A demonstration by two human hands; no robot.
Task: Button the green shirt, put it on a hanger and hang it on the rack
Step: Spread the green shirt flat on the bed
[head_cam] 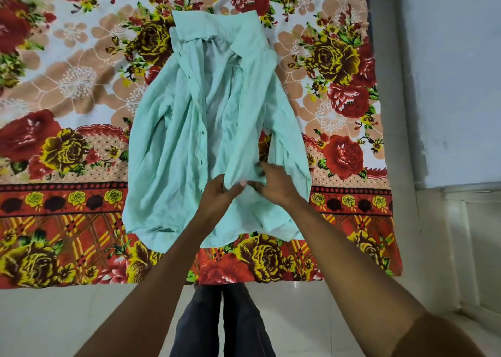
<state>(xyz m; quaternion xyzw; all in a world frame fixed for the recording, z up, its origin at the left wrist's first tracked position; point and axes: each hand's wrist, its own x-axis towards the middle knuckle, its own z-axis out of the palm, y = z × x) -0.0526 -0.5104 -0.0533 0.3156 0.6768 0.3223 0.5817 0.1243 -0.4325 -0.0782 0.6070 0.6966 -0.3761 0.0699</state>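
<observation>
Fingers [238, 186] pinching crumpled green shirt [173, 145], floral bedsheet [67, 85]

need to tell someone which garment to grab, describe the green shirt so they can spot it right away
A floral bedsheet in red, yellow and peach covers the surface. The green shirt lies open in the middle, collar far, with both hands pinching its lower front. It is the only plain, pale mint fabric there.

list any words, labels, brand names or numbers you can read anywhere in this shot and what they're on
None: no readable text shows in this view.
Green shirt: no label, tag or brand shows; the inside of the collar is bare as far as it can be seen.
Bedsheet: only flowers, dots and checks, no writing.
Left hand and right hand pinch the shirt's lower front and cover that patch of cloth.
</observation>
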